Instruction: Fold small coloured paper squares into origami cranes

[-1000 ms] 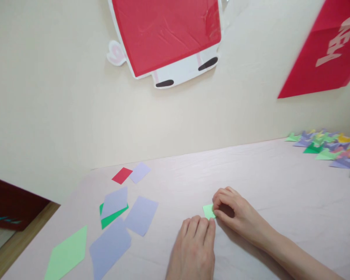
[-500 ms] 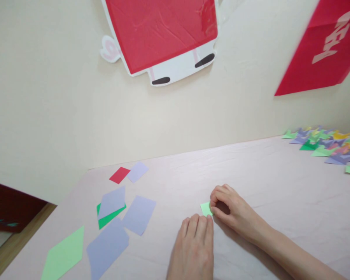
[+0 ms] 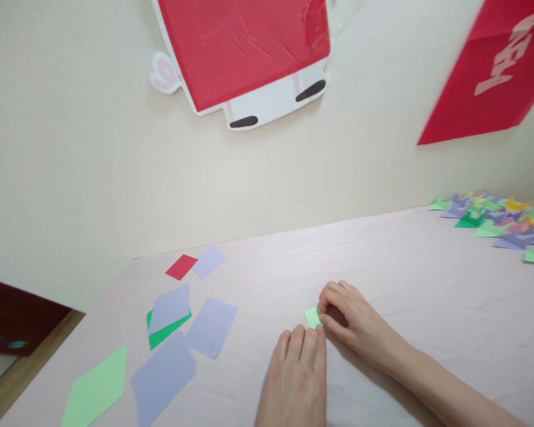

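Observation:
A small piece of light green paper (image 3: 312, 316) lies on the table, with its right part hidden under my right hand (image 3: 349, 314). The thumb and fingers of that hand curl into a ring and pinch the paper's right side. From below, my left hand (image 3: 298, 373) rests palm down, its fingers side by side and pointing forward. Its index fingertip touches or nearly touches the paper's near corner; the underside of this hand is hidden.
Left on the pale table (image 3: 258, 279) lie a red sheet (image 3: 181, 267), several lilac sheets (image 3: 212, 327), a dark green sheet (image 3: 171, 332) and a light green one (image 3: 97, 385). Folded coloured paper pieces (image 3: 493, 219) crowd the back right along the wall (image 3: 293, 184).
Both hands keep nearly the same pose around the green paper. The whole view has shifted very slightly; nothing has been let go.

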Motion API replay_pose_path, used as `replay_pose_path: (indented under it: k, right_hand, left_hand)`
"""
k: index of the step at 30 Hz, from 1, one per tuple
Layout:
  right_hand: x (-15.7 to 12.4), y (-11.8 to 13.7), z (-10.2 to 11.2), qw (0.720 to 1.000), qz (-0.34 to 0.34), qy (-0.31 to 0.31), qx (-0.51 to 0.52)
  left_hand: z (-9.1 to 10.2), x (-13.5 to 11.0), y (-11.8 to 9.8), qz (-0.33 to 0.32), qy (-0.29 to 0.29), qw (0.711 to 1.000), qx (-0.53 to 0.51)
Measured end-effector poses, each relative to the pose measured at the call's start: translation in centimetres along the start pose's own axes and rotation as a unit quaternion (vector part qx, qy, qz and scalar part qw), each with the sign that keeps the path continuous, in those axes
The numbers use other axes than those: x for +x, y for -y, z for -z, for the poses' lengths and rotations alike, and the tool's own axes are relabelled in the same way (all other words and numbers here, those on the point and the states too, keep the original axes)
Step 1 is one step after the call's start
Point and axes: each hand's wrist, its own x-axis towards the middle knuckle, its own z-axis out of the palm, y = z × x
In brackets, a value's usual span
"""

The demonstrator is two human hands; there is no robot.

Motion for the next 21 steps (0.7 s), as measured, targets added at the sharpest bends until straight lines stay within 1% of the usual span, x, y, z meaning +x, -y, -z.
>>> replay_pose_path:
  k: [3, 9, 16, 21]
  right_hand:
    - [-0.26, 0.09, 0.10, 1.000, -0.005, 0.005, 0.004]
    - [-0.45, 0.21, 0.22, 1.000, -0.013, 0.020, -0.005]
    - [-0.35, -0.17, 0.41, 0.999, -0.008, 0.033, 0.022]
    - [-0.33, -0.27, 0.46, 0.999, -0.008, 0.025, 0.035]
  left_hand:
    - [-0.22, -0.11, -0.02, -0.001, 0.009, 1.000, 0.009]
    - [-0.66, -0.38, -0.03, -0.009, 0.058, 0.998, 0.026]
    - [-0.62, -0.65, 0.14, -0.013, 0.066, 0.997, 0.037]
    - [-0.69, -0.79, 0.19, -0.008, 0.065, 0.997, 0.034]
